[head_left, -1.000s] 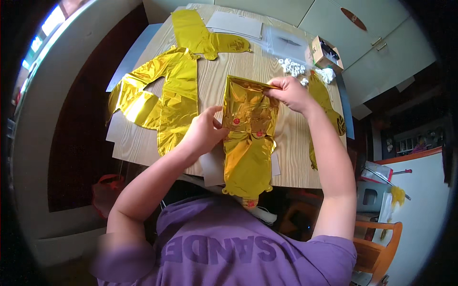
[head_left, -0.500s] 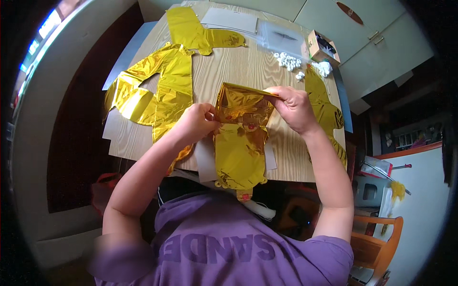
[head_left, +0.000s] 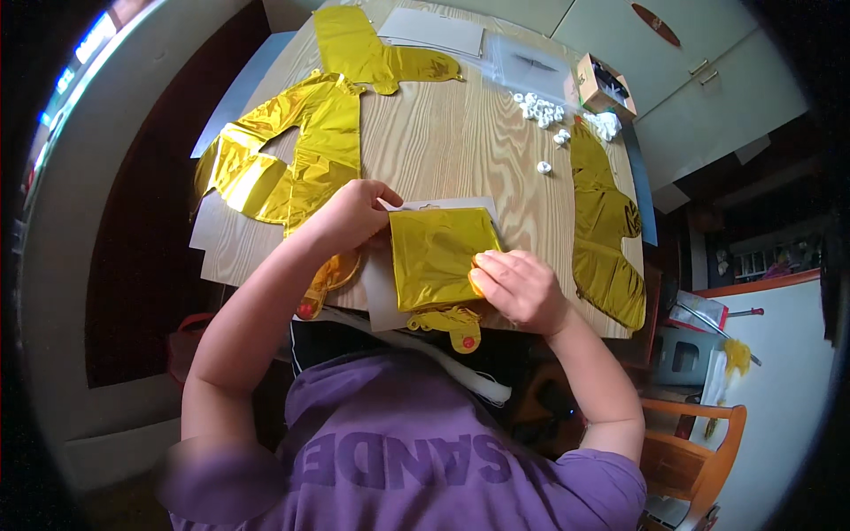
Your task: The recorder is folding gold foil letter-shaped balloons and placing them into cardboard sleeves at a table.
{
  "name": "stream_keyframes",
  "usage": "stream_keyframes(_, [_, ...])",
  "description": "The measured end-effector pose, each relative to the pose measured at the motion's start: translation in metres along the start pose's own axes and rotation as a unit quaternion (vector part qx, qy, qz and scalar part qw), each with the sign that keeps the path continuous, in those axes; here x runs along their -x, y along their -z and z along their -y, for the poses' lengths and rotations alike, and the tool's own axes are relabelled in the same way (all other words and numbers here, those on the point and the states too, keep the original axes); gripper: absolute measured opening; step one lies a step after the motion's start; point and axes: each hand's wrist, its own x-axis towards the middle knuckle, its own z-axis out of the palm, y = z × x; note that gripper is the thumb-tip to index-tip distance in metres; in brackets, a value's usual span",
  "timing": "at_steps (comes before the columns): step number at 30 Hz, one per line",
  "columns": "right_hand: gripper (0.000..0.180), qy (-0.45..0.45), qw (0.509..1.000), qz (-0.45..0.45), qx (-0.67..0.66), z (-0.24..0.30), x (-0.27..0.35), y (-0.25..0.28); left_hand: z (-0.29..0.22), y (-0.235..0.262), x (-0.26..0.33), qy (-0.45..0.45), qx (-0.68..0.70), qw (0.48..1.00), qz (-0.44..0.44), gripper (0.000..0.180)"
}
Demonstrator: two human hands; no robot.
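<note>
Gold foil balloon (head_left: 440, 257) lies folded into a square on white card (head_left: 381, 301) at the table's (head_left: 460, 142) near edge. Left hand (head_left: 350, 212) pins its top-left corner, right hand (head_left: 518, 288) presses the lower-right edge; neither clenched. Probably mid-fold: next fold needs the tail tab tucked, crease kept flat.

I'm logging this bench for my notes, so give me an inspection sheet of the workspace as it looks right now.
Surface: wooden table, mostly covered.
Job's things: folded gold foil balloon lying on white card.
Clutter: flat gold foil balloons, small white pieces, open small box, clear bag.
Grips: left hand pressing the fold's left edge; right hand pressing its right edge.
Cables: nothing seen.
Surroundings: white cabinets, wooden chair.
</note>
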Motion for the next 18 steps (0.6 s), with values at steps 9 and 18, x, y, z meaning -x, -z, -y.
stream_keyframes(9, [0.024, 0.009, 0.999, 0.045, 0.014, 0.006, 0.009, -0.011, -0.027, 0.021, 0.021, 0.005, -0.155, 0.987, 0.033, 0.047])
stream_keyframes(18, [0.020, -0.015, 0.998, 0.066, -0.007, 0.010, -0.012, -0.008, -0.009, -0.052, 0.047, -0.255, -0.333, 0.887, -0.194, 0.044])
